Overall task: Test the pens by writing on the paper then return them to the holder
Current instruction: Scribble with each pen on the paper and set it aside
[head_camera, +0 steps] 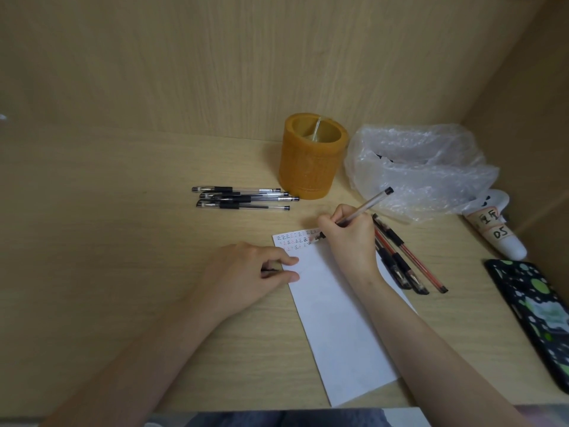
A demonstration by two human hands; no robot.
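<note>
A white sheet of paper point(335, 328) lies on the wooden desk, with rows of small written marks along its top edge. My right hand point(351, 241) grips a clear pen point(369, 204) whose tip rests on the paper near those marks. My left hand point(249, 272) presses on the paper's left edge, and something dark and small shows under its curled fingers. An orange cylindrical holder point(311, 158) stands behind the paper. Several black pens point(243, 198) lie to the holder's left. Black and red pens point(406, 260) lie to the right of my right hand.
A crumpled clear plastic bag point(421, 167) sits right of the holder. A white labelled tube point(498, 229) and a dark spotted phone point(535, 312) lie at the right edge. Wooden walls close in the back and the right side.
</note>
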